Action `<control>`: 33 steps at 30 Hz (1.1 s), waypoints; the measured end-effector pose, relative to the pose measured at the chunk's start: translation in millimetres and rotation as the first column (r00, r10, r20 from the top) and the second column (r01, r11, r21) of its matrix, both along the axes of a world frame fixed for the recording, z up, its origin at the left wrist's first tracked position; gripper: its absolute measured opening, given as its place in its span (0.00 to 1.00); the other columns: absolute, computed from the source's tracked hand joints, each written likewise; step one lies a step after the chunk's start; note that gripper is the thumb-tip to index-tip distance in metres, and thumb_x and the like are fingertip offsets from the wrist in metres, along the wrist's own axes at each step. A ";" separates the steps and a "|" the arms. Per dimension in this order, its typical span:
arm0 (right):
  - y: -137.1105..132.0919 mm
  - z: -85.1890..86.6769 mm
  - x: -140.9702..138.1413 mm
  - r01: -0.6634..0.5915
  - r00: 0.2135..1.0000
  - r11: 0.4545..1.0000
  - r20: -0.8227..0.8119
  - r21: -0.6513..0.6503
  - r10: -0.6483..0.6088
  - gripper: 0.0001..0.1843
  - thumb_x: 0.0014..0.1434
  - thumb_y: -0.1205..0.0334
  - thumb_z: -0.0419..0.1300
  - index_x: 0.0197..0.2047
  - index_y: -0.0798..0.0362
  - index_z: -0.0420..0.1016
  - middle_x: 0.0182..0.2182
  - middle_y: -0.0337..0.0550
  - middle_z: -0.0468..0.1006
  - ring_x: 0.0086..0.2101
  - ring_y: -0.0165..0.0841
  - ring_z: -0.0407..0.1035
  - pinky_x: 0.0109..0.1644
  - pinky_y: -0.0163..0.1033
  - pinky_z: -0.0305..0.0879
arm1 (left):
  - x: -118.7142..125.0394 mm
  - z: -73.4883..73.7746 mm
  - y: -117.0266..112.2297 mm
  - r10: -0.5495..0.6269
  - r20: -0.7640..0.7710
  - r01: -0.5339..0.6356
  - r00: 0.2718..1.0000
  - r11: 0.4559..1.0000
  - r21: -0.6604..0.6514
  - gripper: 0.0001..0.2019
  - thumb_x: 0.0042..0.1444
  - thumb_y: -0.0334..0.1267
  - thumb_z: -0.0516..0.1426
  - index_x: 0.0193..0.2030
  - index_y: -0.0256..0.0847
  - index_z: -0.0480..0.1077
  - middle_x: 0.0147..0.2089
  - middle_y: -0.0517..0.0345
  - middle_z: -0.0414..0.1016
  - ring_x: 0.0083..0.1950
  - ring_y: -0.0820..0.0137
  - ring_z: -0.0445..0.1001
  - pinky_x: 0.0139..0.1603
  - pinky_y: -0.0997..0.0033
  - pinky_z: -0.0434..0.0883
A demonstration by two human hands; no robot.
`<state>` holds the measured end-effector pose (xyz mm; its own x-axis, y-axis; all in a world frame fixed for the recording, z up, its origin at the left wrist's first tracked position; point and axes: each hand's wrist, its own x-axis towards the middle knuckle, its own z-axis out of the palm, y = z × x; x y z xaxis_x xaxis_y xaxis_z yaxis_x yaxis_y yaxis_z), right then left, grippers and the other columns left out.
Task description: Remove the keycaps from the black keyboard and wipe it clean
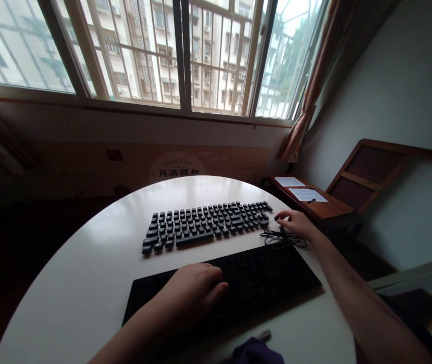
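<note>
A bare black keyboard base [261,280] lies on the round white table [87,283] near me. Beyond it, several loose black keycaps [208,222] are laid out in rows in the shape of a keyboard. My left hand [195,290] rests on the left part of the base, fingers curled down on it. My right hand [295,222] is at the right end of the keycap rows, fingertips pinched on a small dark keycap [277,218]. A coiled black cable [282,236] lies just under that hand.
A purple cloth [256,351] lies at the table's near edge. A wooden side table [314,202] with two paper sheets stands to the right, by a curtain [314,86]. A wide barred window [163,50] fills the far wall.
</note>
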<state>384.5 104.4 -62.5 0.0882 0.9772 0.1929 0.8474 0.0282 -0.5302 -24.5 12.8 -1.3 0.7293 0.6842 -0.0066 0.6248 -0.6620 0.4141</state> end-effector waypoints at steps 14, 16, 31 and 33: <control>9.7 -11.6 -0.3 -0.006 0.999 0.999 -0.042 -0.036 0.005 0.25 0.56 0.52 0.62 0.54 0.54 0.79 0.40 0.44 0.81 0.29 0.30 0.68 0.37 0.35 0.64 | 1.7 3.5 -0.7 0.028 -0.004 -0.028 1.000 0.996 -0.081 0.08 0.62 0.38 0.54 0.34 0.42 0.74 0.37 0.56 0.78 0.36 0.64 0.76 0.34 0.71 0.66; 9.3 -11.6 0.6 -0.013 0.999 1.000 -0.049 -0.020 0.012 0.27 0.55 0.51 0.63 0.56 0.53 0.77 0.40 0.43 0.81 0.28 0.30 0.68 0.37 0.35 0.64 | 2.3 3.8 -0.1 0.027 -0.018 -0.028 0.999 0.995 -0.092 0.09 0.62 0.38 0.54 0.35 0.42 0.74 0.38 0.55 0.78 0.37 0.64 0.76 0.35 0.71 0.66; 4.8 -8.8 -3.6 -0.064 0.994 0.998 -0.094 -0.021 0.062 0.21 0.53 0.51 0.61 0.42 0.55 0.86 0.24 0.41 0.78 0.25 0.31 0.69 0.32 0.33 0.62 | 2.3 2.2 -0.3 0.039 -0.049 -0.044 0.998 0.994 -0.104 0.09 0.63 0.39 0.54 0.37 0.41 0.74 0.38 0.56 0.78 0.38 0.64 0.76 0.36 0.70 0.64; 4.7 -9.1 -4.1 -0.067 0.993 0.998 -0.099 -0.018 0.065 0.21 0.53 0.51 0.61 0.43 0.56 0.86 0.24 0.41 0.78 0.25 0.31 0.68 0.31 0.33 0.61 | 2.3 1.0 -0.3 0.035 -0.045 -0.039 0.998 0.995 -0.089 0.09 0.63 0.39 0.54 0.36 0.41 0.73 0.38 0.56 0.78 0.38 0.64 0.75 0.35 0.70 0.63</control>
